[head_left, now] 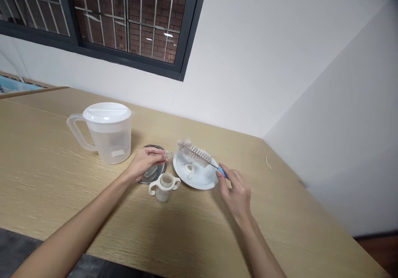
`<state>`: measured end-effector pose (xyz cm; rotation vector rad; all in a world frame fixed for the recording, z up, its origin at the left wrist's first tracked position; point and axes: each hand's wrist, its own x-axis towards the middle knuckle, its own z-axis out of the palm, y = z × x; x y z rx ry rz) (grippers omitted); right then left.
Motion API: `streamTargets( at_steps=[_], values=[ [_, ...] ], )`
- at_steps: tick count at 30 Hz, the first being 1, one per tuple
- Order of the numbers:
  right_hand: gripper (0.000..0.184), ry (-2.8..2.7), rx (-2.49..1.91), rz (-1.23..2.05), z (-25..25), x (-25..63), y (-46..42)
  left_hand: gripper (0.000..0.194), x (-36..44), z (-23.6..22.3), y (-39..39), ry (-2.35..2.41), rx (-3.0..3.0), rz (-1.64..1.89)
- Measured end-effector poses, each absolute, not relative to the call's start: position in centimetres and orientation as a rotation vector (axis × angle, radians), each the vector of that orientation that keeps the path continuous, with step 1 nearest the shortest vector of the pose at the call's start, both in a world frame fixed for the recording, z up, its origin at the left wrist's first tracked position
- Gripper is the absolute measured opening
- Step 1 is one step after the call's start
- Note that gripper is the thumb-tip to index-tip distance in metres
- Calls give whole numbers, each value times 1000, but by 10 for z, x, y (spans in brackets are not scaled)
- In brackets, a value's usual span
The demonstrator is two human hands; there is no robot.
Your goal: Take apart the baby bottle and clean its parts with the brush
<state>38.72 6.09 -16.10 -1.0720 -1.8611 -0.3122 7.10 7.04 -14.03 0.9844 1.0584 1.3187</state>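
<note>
My right hand [236, 189] is closed on the blue handle of a bottle brush [197, 154]. Its white bristles lie over a white plate [203, 178], and the bristle tip points toward my left hand. My left hand [146, 162] pinches a small clear piece [169, 155], perhaps a bottle teat, just left of the brush tip. A small white ring [188, 169] rests on the plate. A little clear bottle with two white handles [164, 185] stands open-topped in front of the plate. Under my left hand lies a round metal lid [156, 176].
A clear plastic jug with a white lid [105, 132], holding some water, stands at the left on the wooden table [46, 174]. White walls meet in a corner behind the table's right end. A barred window [124, 16] is above.
</note>
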Motion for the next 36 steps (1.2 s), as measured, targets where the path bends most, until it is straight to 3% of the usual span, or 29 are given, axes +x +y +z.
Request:
streamTargets(
  at_steps=[29,36],
  values=[
    [29,-1882,-1027,-444,-161,388,61,32,70,-139,68,1099,1118,1220],
    [32,-1914,-920,-331,-159,385,58,33,70,-139,69,1116,1112,1207]
  ],
)
